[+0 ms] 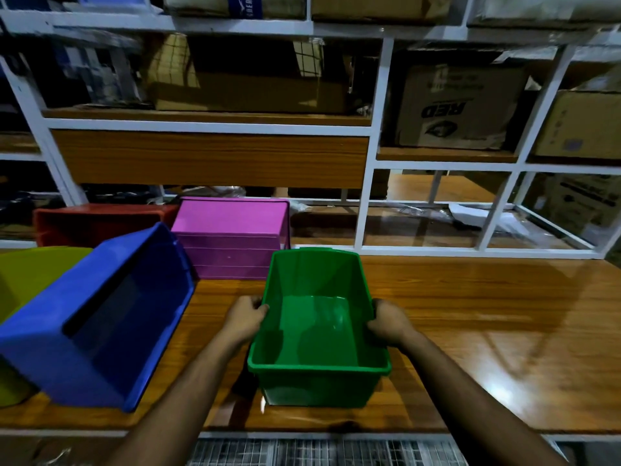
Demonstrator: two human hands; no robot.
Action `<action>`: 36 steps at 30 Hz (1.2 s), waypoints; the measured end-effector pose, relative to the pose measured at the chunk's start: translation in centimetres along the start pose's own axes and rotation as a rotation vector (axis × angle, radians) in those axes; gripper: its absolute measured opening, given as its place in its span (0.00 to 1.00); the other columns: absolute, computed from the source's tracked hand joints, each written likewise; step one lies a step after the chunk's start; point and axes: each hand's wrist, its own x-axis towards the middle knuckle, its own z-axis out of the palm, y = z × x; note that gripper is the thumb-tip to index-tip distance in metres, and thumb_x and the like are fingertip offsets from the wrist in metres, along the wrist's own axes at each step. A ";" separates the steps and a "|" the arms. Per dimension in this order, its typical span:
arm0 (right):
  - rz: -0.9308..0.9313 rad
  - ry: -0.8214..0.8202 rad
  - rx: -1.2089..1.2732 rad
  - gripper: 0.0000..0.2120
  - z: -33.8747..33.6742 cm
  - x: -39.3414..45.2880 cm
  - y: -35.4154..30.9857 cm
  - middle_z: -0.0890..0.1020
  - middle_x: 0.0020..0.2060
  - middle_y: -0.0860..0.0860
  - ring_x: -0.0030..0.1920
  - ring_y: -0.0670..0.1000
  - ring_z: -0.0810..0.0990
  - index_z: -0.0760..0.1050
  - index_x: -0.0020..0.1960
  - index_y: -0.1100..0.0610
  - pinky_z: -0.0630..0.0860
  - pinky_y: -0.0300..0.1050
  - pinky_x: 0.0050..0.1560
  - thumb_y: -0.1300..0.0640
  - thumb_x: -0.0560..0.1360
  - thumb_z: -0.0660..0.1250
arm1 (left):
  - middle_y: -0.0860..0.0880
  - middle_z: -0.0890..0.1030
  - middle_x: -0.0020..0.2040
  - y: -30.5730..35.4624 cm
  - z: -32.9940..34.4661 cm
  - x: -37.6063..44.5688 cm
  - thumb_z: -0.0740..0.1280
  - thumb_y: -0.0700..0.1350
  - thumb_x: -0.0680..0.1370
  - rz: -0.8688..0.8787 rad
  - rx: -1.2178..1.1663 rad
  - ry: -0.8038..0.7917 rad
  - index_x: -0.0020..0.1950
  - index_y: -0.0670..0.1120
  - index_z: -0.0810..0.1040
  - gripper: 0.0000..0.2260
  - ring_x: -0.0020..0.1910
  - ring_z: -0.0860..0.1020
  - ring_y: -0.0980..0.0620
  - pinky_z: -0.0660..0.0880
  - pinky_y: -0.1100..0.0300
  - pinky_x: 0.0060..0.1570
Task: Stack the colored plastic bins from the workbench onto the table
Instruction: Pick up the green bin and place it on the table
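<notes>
A green bin [319, 331] stands upright with its mouth up on the wooden workbench [487, 331], in the middle of the view. My left hand [245, 317] grips its left rim and my right hand [389, 319] grips its right rim. To the left, a blue bin [97, 321] lies tipped on its side. Behind it a pink bin [232, 237] rests upside down, and a red bin [97, 222] sits further left at the back. A yellow-green bin [30, 274] shows at the far left, partly hidden by the blue one.
White metal shelving [379, 129] with cardboard boxes [460, 105] rises behind the bench. The bench's right half shows bare glossy wood. A metal grille [319, 452] lies below the front edge.
</notes>
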 end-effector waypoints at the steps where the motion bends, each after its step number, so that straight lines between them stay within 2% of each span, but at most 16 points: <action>1: -0.003 0.003 -0.021 0.11 -0.1 0.1 0.0 0.82 0.54 0.58 0.51 0.55 0.82 0.75 0.58 0.61 0.81 0.49 0.51 0.63 0.76 0.64 | 0.41 0.85 0.52 0.0 0.0 -0.1 0.64 0.38 0.79 0.005 -0.018 -0.005 0.53 0.45 0.81 0.08 0.49 0.83 0.43 0.78 0.44 0.53; 3: -0.005 0.007 -0.057 0.13 -0.3 0.5 0.1 0.81 0.56 0.58 0.53 0.56 0.81 0.74 0.60 0.61 0.80 0.49 0.53 0.62 0.76 0.64 | 0.41 0.84 0.55 0.1 0.1 -0.1 0.65 0.38 0.78 0.014 -0.043 -0.014 0.55 0.46 0.80 0.08 0.52 0.82 0.44 0.78 0.45 0.56; 5: -0.005 0.006 -0.097 0.15 -0.8 0.6 0.3 0.80 0.57 0.58 0.56 0.57 0.80 0.73 0.62 0.60 0.79 0.49 0.55 0.61 0.76 0.64 | 0.44 0.80 0.62 0.6 0.1 -0.5 0.68 0.39 0.77 0.047 0.008 0.021 0.64 0.45 0.75 0.16 0.58 0.79 0.45 0.75 0.49 0.61; 7: -0.004 0.006 -0.130 0.15 -1.4 0.7 0.6 0.79 0.59 0.57 0.57 0.56 0.79 0.73 0.63 0.58 0.78 0.46 0.52 0.60 0.77 0.64 | 0.47 0.77 0.65 1.5 0.1 -0.9 0.71 0.43 0.74 0.157 0.249 0.114 0.70 0.47 0.69 0.25 0.64 0.74 0.44 0.71 0.51 0.64; 9: -0.011 0.026 -0.147 0.14 -2.0 0.9 0.9 0.79 0.59 0.56 0.53 0.54 0.78 0.73 0.62 0.56 0.74 0.44 0.47 0.59 0.77 0.64 | 0.47 0.75 0.67 2.6 0.1 -1.3 0.72 0.47 0.73 0.340 0.486 0.163 0.71 0.49 0.67 0.28 0.66 0.70 0.44 0.67 0.52 0.67; 11: -0.034 0.039 -0.142 0.13 -2.5 0.8 1.0 0.80 0.57 0.55 0.50 0.53 0.78 0.74 0.61 0.53 0.75 0.45 0.47 0.58 0.77 0.64 | 0.49 0.74 0.68 3.8 0.6 -1.5 0.71 0.49 0.73 0.467 0.614 0.107 0.71 0.50 0.67 0.28 0.67 0.68 0.46 0.65 0.54 0.68; 13: -0.080 0.023 -0.168 0.14 -2.9 0.6 0.8 0.81 0.55 0.54 0.51 0.53 0.80 0.75 0.62 0.52 0.77 0.46 0.49 0.59 0.78 0.63 | 0.50 0.73 0.69 5.0 1.7 -1.6 0.70 0.49 0.73 0.554 0.698 0.034 0.72 0.51 0.67 0.28 0.68 0.67 0.48 0.65 0.54 0.68; 18: -0.207 -0.050 -0.265 0.17 -2.9 -0.1 -0.3 0.81 0.57 0.52 0.53 0.51 0.80 0.72 0.67 0.48 0.79 0.47 0.52 0.58 0.79 0.61 | 0.51 0.68 0.73 6.9 4.4 -1.9 0.68 0.45 0.74 0.658 0.814 -0.010 0.72 0.51 0.66 0.27 0.72 0.63 0.48 0.60 0.52 0.69; 20: -0.244 -0.068 -0.302 0.18 -2.8 -0.2 -0.5 0.81 0.58 0.50 0.55 0.51 0.80 0.71 0.68 0.44 0.79 0.50 0.55 0.56 0.79 0.61 | 0.50 0.70 0.72 7.0 5.1 -1.7 0.68 0.44 0.74 0.691 0.859 -0.019 0.70 0.50 0.68 0.25 0.71 0.65 0.47 0.61 0.50 0.68; 23: -0.290 -0.086 -0.346 0.20 -2.6 -0.5 -0.8 0.81 0.60 0.49 0.57 0.51 0.80 0.70 0.67 0.41 0.78 0.53 0.58 0.54 0.77 0.62 | 0.49 0.77 0.65 7.0 5.5 -1.3 0.66 0.46 0.74 0.700 0.898 -0.047 0.66 0.51 0.71 0.20 0.65 0.71 0.46 0.65 0.50 0.64; 29: -0.360 -0.038 -0.411 0.21 -1.9 -0.5 -0.4 0.82 0.59 0.51 0.57 0.53 0.81 0.71 0.66 0.40 0.78 0.49 0.56 0.54 0.75 0.65 | 0.46 0.82 0.59 6.7 5.3 -0.9 0.63 0.47 0.76 0.647 0.866 -0.061 0.61 0.53 0.75 0.14 0.59 0.78 0.44 0.74 0.54 0.54; 32: -0.431 0.082 -0.455 0.25 -1.9 -0.4 -0.5 0.80 0.64 0.48 0.62 0.51 0.78 0.70 0.69 0.41 0.76 0.50 0.60 0.59 0.75 0.66 | 0.47 0.83 0.56 6.3 5.0 -0.7 0.63 0.47 0.76 0.592 0.863 -0.042 0.60 0.54 0.76 0.13 0.57 0.80 0.44 0.75 0.54 0.52; 34: -0.464 0.198 -0.502 0.26 -2.0 -0.4 -0.6 0.76 0.67 0.47 0.66 0.52 0.73 0.68 0.71 0.41 0.72 0.54 0.63 0.57 0.76 0.66 | 0.46 0.83 0.55 6.0 4.6 -0.5 0.63 0.47 0.77 0.548 0.871 -0.002 0.61 0.54 0.77 0.13 0.55 0.80 0.44 0.75 0.54 0.50; 36: -0.458 0.280 -0.520 0.24 -2.2 -0.5 -0.7 0.75 0.67 0.47 0.66 0.53 0.70 0.67 0.70 0.41 0.71 0.56 0.62 0.53 0.76 0.66 | 0.46 0.83 0.54 5.6 3.9 -0.4 0.62 0.47 0.78 0.505 0.890 0.054 0.59 0.53 0.77 0.11 0.54 0.81 0.43 0.76 0.52 0.50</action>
